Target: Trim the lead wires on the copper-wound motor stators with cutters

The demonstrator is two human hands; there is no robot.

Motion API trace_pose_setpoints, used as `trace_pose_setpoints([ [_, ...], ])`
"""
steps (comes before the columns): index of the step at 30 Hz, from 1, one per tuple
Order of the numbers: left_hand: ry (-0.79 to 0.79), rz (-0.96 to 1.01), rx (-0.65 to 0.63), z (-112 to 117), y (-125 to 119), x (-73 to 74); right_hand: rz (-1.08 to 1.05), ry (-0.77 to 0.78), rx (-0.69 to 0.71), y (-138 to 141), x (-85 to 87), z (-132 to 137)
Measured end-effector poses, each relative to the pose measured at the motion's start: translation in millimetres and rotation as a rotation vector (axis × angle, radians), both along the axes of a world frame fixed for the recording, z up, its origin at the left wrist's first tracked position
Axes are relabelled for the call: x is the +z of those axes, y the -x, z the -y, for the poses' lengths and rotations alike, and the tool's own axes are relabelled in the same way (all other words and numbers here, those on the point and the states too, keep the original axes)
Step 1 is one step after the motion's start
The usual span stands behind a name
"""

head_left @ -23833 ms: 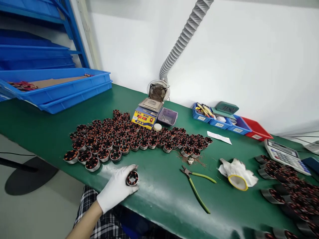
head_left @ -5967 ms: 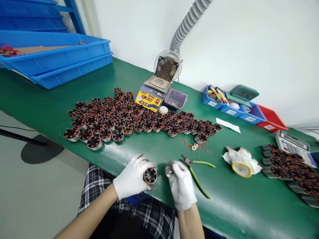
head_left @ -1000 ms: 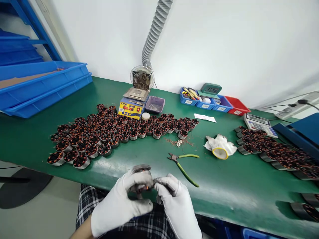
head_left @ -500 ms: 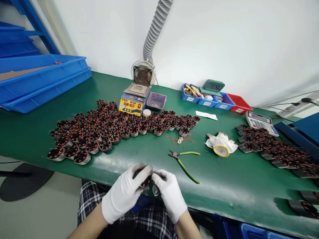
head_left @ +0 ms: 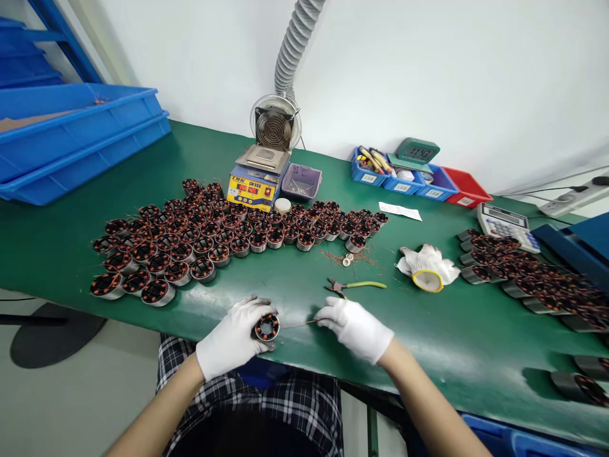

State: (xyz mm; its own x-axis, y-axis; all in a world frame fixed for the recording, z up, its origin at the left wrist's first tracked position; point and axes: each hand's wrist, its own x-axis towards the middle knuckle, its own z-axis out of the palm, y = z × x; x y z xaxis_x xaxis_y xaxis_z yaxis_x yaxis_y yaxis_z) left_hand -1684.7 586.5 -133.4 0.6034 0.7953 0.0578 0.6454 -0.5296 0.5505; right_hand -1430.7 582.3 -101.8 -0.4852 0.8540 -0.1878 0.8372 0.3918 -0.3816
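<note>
My gloved left hand (head_left: 240,333) is closed around the side of a wound motor stator (head_left: 267,327), a short metal ring with dark, copper-wound poles, held face up at the table's front edge. From it, a thin copper wire (head_left: 304,322) runs rightward to the fingertips of my gloved right hand (head_left: 349,325). Those fingers are curled together at the wire's end; the pinch itself is partly hidden. Just beyond them lie green-handled cutting pliers (head_left: 356,285), one handle covered by my right hand.
Many similar stators (head_left: 190,238) crowd the left and middle; more (head_left: 537,279) stand at right. Behind are a yellow-fronted solder pot (head_left: 250,192), a purple tray (head_left: 301,182) and small bins (head_left: 404,183). A spare glove (head_left: 428,270) lies right of the pliers.
My hands were together at the stator. My right hand has moved right, to the pliers' near side, and the wire now stretches between the hands. The stator's open face now shows more fully.
</note>
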Motion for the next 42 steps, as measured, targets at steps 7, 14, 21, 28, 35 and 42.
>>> trace_pose_setpoints([
  [7, -0.303, -0.087, 0.084, 15, -21, 29.3, 0.214, -0.387, -0.416, -62, -37.7, 10],
  [14, 0.028, -0.199, 0.001, 11, -39, 30.3, 0.402, -0.474, -0.500, -37, -49.4, 13],
  [21, 0.067, -0.191, 0.074, 16, -45, 23.5, -0.292, -0.288, -0.952, -15, -40.5, 37],
  [28, 0.037, -0.175, 0.117, 19, -47, 14.7, -0.686, 0.736, -0.678, 23, -2.6, 80],
  [35, 0.023, -0.160, 0.104, 18, -46, 11.8, -0.542, 0.698, -0.524, 37, -3.0, 69],
  [42, 0.031, -0.155, 0.110, 20, -46, 11.7, -0.538, 0.709, -0.553, 39, -2.9, 71],
])
